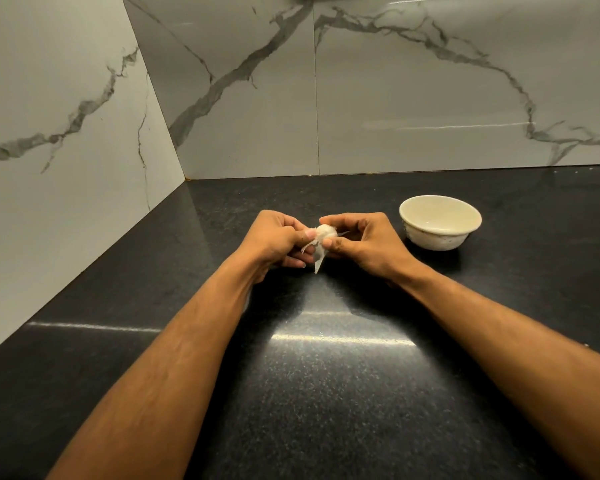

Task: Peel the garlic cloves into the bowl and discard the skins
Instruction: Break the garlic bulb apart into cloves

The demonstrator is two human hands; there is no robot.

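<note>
Two hands [274, 237] [361, 242], one garlic [326, 233], one bowl [440, 221].

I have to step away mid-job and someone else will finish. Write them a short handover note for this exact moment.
Left hand: pinches the garlic and its loose skin.
Right hand: grips the garlic from the other side.
The garlic is held above the black counter, in front of the body.
The bowl stands on the counter to the right, apart from the hands; it looks empty.
Done: skin partly pulled loose.
Left: finish peeling, drop cloves into the bowl, discard the skins.
</note>
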